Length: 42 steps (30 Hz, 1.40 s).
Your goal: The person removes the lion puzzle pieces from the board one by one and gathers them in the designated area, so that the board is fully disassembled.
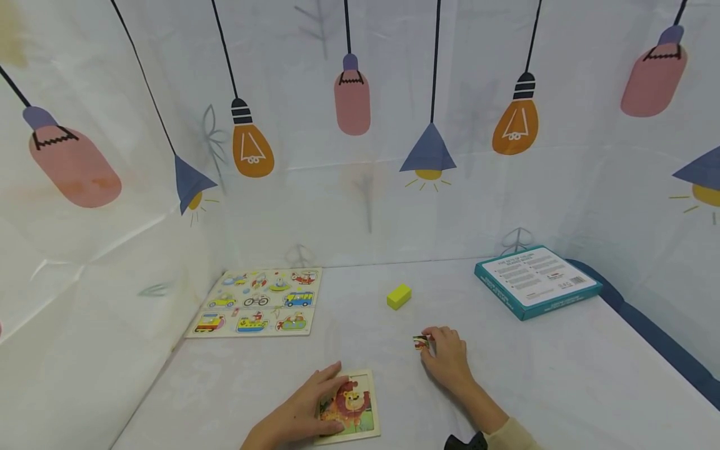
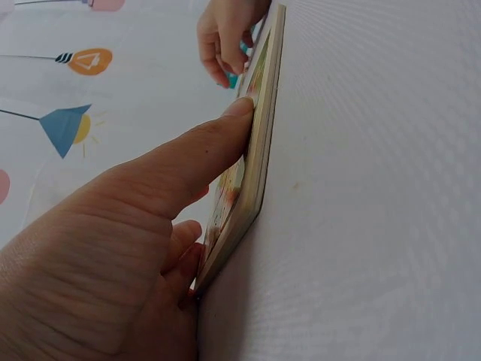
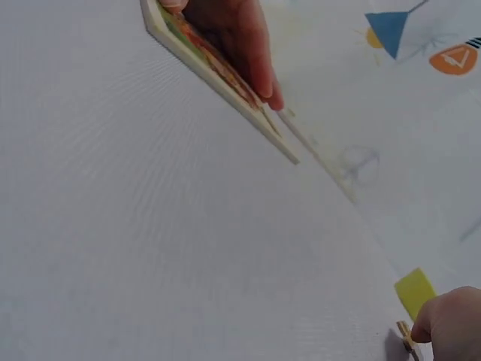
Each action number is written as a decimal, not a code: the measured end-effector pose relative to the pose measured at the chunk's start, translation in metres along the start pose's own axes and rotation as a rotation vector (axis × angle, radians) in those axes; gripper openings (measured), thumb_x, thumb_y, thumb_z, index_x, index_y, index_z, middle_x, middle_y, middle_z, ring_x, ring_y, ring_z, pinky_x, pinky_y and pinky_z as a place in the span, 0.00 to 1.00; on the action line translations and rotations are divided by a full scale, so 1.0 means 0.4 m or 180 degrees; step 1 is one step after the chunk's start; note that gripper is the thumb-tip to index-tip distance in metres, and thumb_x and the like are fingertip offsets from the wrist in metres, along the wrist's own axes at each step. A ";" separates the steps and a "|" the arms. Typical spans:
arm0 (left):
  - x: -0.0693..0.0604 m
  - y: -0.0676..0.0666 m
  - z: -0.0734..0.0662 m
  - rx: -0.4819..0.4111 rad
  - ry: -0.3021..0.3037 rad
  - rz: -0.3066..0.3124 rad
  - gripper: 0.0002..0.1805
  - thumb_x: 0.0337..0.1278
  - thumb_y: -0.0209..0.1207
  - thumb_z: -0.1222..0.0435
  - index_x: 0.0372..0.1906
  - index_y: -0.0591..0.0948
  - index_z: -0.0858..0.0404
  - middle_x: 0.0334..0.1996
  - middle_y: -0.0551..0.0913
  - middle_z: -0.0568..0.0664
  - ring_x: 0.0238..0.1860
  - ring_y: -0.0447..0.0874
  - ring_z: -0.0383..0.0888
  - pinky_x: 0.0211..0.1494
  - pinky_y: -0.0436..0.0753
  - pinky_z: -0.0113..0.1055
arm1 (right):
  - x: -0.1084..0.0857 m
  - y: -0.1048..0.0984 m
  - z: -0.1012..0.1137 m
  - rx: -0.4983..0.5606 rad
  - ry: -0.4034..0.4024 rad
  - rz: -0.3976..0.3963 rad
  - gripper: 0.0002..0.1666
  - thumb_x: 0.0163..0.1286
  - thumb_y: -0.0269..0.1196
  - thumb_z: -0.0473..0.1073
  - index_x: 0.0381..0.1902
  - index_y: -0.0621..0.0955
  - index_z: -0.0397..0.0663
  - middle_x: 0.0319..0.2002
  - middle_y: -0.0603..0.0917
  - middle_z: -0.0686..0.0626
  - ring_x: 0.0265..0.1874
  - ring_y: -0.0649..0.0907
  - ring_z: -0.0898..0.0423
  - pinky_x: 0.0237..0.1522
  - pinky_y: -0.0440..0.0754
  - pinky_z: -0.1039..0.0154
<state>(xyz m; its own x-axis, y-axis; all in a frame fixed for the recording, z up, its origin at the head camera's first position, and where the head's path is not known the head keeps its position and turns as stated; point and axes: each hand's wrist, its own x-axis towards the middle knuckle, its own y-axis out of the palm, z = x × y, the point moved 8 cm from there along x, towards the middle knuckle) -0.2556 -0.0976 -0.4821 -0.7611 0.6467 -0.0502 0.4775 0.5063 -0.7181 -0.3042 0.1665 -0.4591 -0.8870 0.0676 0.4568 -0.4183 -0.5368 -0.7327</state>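
Note:
A small wooden lion jigsaw puzzle in a pale frame lies flat on the table, with a pale bare patch near its top right. My left hand holds it from the left, the thumb near the front edge and the fingers across toward the far side. In the left wrist view, the thumb presses on the frame's rim. Farther right, my right hand pinches a small patterned jigsaw piece between thumb and fingers. The right wrist view has this piece standing tilted, seen edge-on.
A yellow block sits beyond the right hand. At the back left lies a peg puzzle board with vehicle pictures. A teal box rests at the back right. Behind the table hangs a white sheet printed with lamps.

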 end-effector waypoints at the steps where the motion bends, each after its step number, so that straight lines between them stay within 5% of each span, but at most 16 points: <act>1: 0.001 0.000 0.001 0.0000 0.0005 -0.0007 0.39 0.46 0.61 0.42 0.65 0.66 0.50 0.69 0.55 0.53 0.67 0.50 0.63 0.61 0.56 0.63 | 0.000 0.001 0.003 0.0007 -0.0034 -0.0009 0.15 0.47 0.65 0.35 0.36 0.80 0.46 0.31 0.76 0.50 0.33 0.72 0.52 0.30 0.63 0.60; 9: -0.001 0.000 0.001 -0.0011 0.0047 -0.0025 0.42 0.47 0.61 0.42 0.67 0.64 0.55 0.68 0.59 0.51 0.67 0.50 0.61 0.62 0.53 0.62 | -0.014 0.005 0.049 0.0273 -0.0396 -0.0045 0.17 0.47 0.65 0.32 0.38 0.79 0.43 0.34 0.76 0.49 0.34 0.72 0.54 0.32 0.67 0.59; 19: -0.006 0.005 0.004 -0.0057 0.0001 -0.0052 0.44 0.46 0.61 0.43 0.68 0.62 0.56 0.67 0.60 0.51 0.68 0.49 0.60 0.63 0.51 0.61 | -0.062 0.048 0.128 0.0526 -0.0715 0.0436 0.23 0.53 0.63 0.35 0.50 0.76 0.44 0.44 0.74 0.52 0.48 0.73 0.56 0.50 0.74 0.55; 30: -0.003 -0.002 0.003 0.0038 0.0032 -0.0106 0.44 0.46 0.61 0.42 0.67 0.63 0.56 0.67 0.60 0.51 0.68 0.50 0.56 0.65 0.51 0.58 | -0.121 0.077 0.229 0.0740 -0.1210 0.0959 0.19 0.61 0.61 0.38 0.51 0.75 0.44 0.46 0.69 0.54 0.48 0.70 0.57 0.50 0.74 0.57; 38: -0.003 -0.006 -0.009 0.0132 0.0318 -0.0184 0.42 0.47 0.61 0.43 0.65 0.66 0.61 0.66 0.62 0.54 0.67 0.53 0.55 0.65 0.53 0.56 | -0.164 0.071 0.290 0.0705 -0.1821 0.0806 0.18 0.61 0.62 0.40 0.50 0.76 0.43 0.46 0.69 0.52 0.45 0.70 0.60 0.45 0.75 0.61; 42: -0.006 -0.005 -0.009 0.0122 0.0313 -0.0156 0.42 0.48 0.61 0.44 0.66 0.65 0.61 0.67 0.61 0.54 0.68 0.53 0.55 0.64 0.53 0.57 | -0.169 0.068 0.300 0.0652 -0.1934 0.0650 0.18 0.59 0.63 0.39 0.48 0.77 0.43 0.44 0.71 0.52 0.43 0.70 0.59 0.44 0.75 0.62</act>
<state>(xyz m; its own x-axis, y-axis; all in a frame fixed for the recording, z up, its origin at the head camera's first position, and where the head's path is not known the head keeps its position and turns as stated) -0.2532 -0.0981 -0.4781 -0.7355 0.6755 0.0526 0.4222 0.5177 -0.7442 -0.2323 0.0463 -0.4494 -0.6516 -0.5052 0.5659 -0.1552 -0.6414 -0.7514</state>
